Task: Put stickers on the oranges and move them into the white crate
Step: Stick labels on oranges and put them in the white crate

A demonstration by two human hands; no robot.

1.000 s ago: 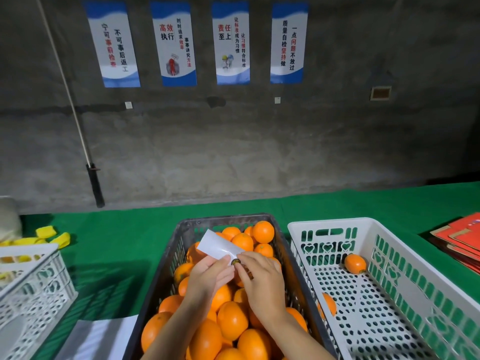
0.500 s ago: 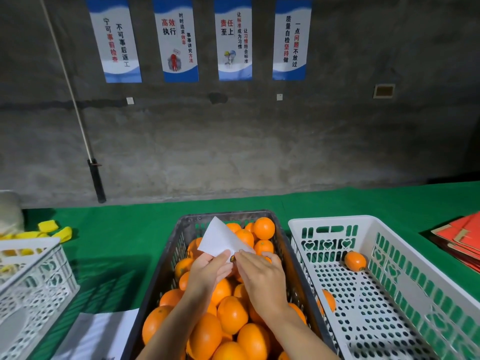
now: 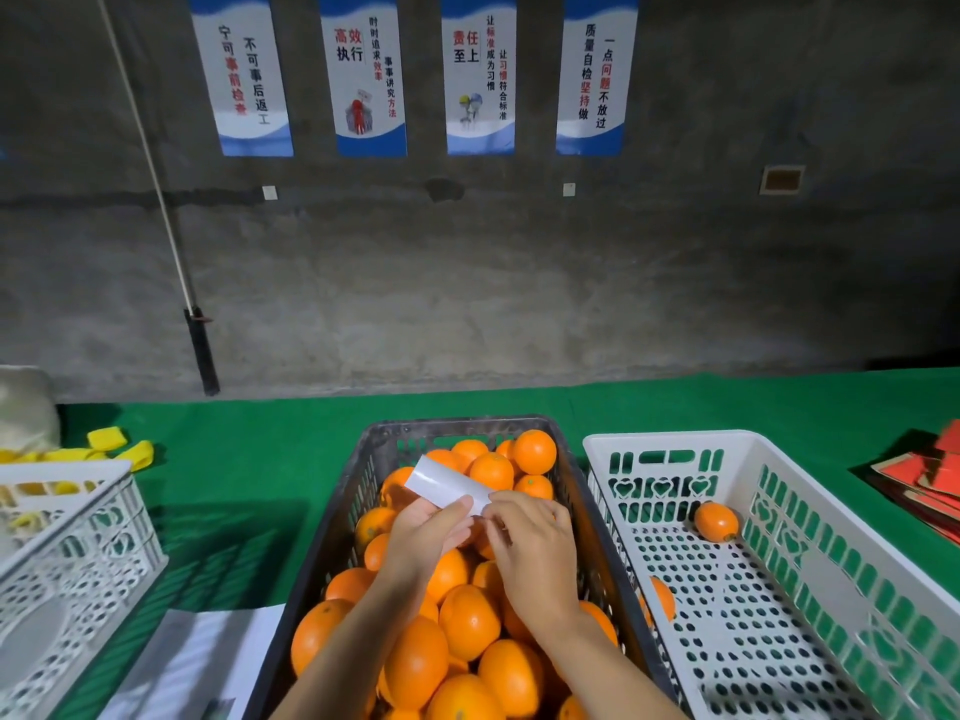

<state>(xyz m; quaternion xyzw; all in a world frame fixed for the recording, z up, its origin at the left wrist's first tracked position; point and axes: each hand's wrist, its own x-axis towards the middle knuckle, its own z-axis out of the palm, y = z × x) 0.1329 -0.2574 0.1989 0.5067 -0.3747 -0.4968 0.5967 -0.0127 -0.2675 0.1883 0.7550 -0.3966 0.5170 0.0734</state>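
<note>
Oranges (image 3: 470, 621), round and glossy, heaped in dark slatted plastic crate (image 3: 343, 517) at centre of green cloth-covered table (image 3: 270, 459). Far left: white perforated plastic basket (image 3: 67, 553), yellow pieces (image 3: 119, 452) just behind it, white paper sheet (image 3: 192, 662) beside dark crate's near corner. Above the heap: left hand (image 3: 426, 532), fingers curled, pinching near end of white glossy sticker backing strip (image 3: 447, 485), strip tilted up and away to the left. Right hand (image 3: 535, 548) touching strip's right end, fingertips (image 3: 493, 504) bent onto it, apparently pinching its edge; sticker itself too small to make out. Right: white perforated plastic crate (image 3: 665, 441) just beside dark crate, two oranges inside, one (image 3: 716, 521) near far wall, one (image 3: 661, 597) against left wall. Far right edge: red cards (image 3: 935, 480) stacked.
</note>
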